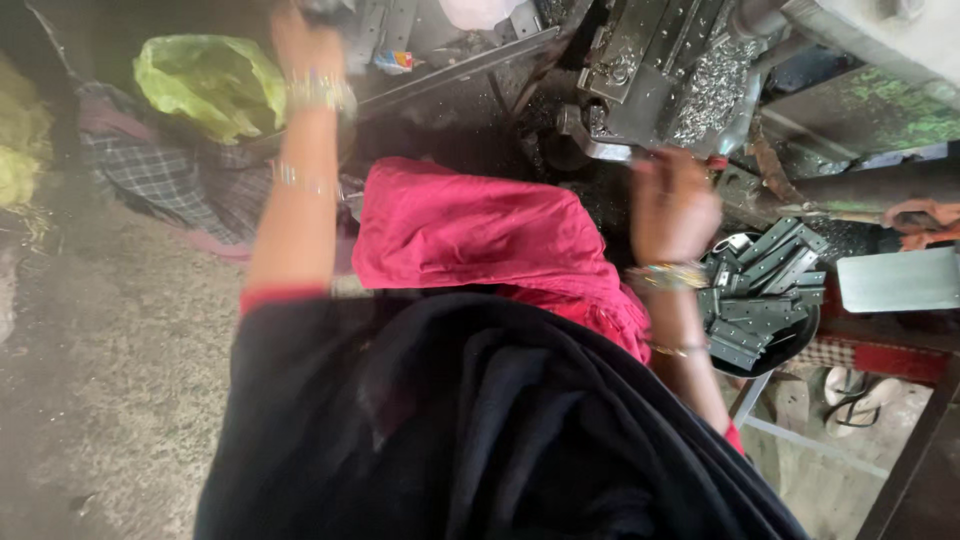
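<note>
The right hand is being held at the machine's lower edge, fingers blurred, grip not discernible; the left hand is being raised far apart. Flat metal strips are being kept in the dark bowl beside the right wrist, so each piece should be seated squarely.
</note>
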Available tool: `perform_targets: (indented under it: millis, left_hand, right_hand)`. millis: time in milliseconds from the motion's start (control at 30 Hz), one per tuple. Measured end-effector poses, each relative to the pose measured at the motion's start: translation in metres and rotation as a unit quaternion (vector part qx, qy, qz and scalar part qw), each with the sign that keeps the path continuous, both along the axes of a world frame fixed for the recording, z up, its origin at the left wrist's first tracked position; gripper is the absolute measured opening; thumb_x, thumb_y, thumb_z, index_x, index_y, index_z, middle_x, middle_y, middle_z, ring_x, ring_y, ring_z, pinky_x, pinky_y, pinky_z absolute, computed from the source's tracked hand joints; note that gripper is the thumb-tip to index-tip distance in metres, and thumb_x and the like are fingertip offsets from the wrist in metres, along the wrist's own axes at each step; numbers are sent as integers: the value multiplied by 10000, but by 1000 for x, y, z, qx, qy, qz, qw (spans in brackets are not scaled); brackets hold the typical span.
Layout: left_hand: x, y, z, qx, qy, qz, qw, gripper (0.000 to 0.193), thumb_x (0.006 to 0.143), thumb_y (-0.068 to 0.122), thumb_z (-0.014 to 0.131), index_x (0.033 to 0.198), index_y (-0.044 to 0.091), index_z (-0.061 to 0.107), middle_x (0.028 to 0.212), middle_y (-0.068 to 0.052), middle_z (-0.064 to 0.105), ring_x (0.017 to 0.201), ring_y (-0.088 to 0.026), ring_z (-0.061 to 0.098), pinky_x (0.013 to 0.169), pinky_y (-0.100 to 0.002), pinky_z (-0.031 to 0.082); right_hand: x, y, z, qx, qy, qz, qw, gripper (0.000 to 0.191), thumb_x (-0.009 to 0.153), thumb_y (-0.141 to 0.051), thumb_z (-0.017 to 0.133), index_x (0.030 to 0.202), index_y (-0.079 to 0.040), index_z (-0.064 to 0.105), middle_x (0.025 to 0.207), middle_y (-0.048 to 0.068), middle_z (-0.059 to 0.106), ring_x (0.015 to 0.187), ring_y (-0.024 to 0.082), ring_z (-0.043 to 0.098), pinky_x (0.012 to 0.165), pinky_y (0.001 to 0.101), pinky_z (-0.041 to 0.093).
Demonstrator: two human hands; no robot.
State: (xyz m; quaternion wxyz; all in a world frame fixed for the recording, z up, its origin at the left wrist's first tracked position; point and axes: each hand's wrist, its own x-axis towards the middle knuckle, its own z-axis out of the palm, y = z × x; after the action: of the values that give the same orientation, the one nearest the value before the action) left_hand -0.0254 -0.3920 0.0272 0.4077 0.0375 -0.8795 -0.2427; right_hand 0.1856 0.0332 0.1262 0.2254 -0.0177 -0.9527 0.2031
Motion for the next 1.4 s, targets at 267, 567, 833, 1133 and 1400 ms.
perform_targets:
  millis: [267,567,833,1133,1400]
  left_hand:
    - [148,171,-3,568,-157,-423,688,594,885,-36,680,1466,-27,559,1423,-118,644,1273,-209,686,1050,-351,624]
    - [107,247,-13,514,-328,-486,626,347,906,75,644,1233,-21,716,1088,-53,768,952,-125,719,847,-261,597]
    - [67,288,-18,400,-340,-443,727,210,883,182,746,820,-16,715,760,-31,666,663,-115,568,619,-317,462]
    - [42,351,-9,9,-177,-320,931,412,776,147,710,1156,-14,707,1062,-235,682,972,-387,657,839,-453,548]
    - [102,345,-15,-255,-238,-322,880,369,967,183,533,1257,32,704,1556,-139,502,1414,-324,446,1099,-573,341]
  right_hand:
    - [-25,-101,-49,-54,-87,145,984,797,806,-196,868,1490,-42,489,1177,168,659,996,361,687,804,412,572]
    - [-20,16,-55,-594,-245,111,759,498,993,-305,675,1375,10,621,1015,40,735,856,148,737,726,330,645]
    - [-38,49,-78,-595,-163,66,784,483,1008,-267,695,1390,18,621,1093,56,731,879,109,708,709,317,627]
    - [-13,76,-39,215,-137,-34,966,503,863,-413,716,1206,-59,616,1022,167,745,918,386,735,717,514,581]
    - [18,69,-57,120,-332,-19,936,350,987,-377,633,1146,-68,589,885,227,739,850,436,715,702,550,550]
